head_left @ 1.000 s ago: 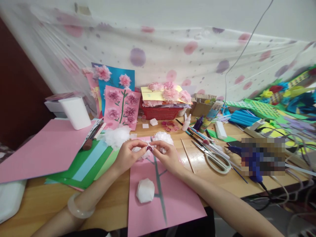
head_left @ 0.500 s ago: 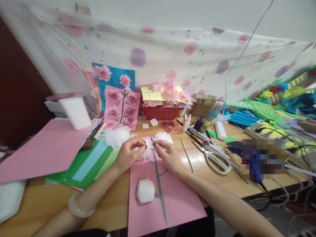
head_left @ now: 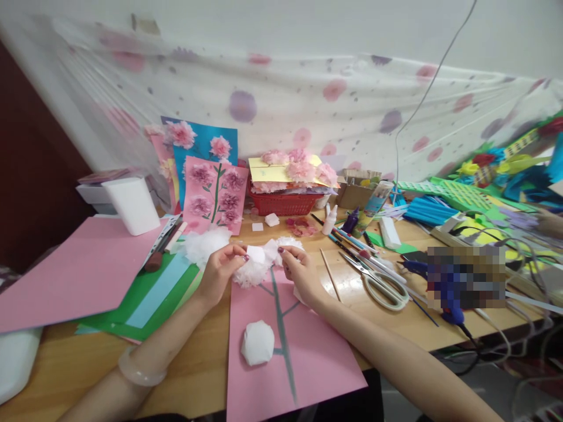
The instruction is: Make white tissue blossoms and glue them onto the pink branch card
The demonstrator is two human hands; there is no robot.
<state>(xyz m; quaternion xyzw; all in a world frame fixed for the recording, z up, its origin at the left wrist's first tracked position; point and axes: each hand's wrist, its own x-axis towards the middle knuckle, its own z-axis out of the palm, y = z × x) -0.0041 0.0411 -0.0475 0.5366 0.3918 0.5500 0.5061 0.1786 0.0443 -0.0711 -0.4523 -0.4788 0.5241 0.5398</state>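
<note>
My left hand (head_left: pixel 245 257) pinches a flat white paper square (head_left: pixel 255 258); my right hand (head_left: pixel 281 251) has its fingertips together, on what I cannot tell. Beneath the square, a ruffled white flower (head_left: pixel 250 275) tops the pink sheet (head_left: pixel 253 387).

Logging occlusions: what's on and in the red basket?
A yellow sheet bearing pink flowers lies across the top of the red basket. Pink and lilac papery edges show below the sheet, at the rim. Deeper contents can't be seen, covered by these and the walls.
</note>
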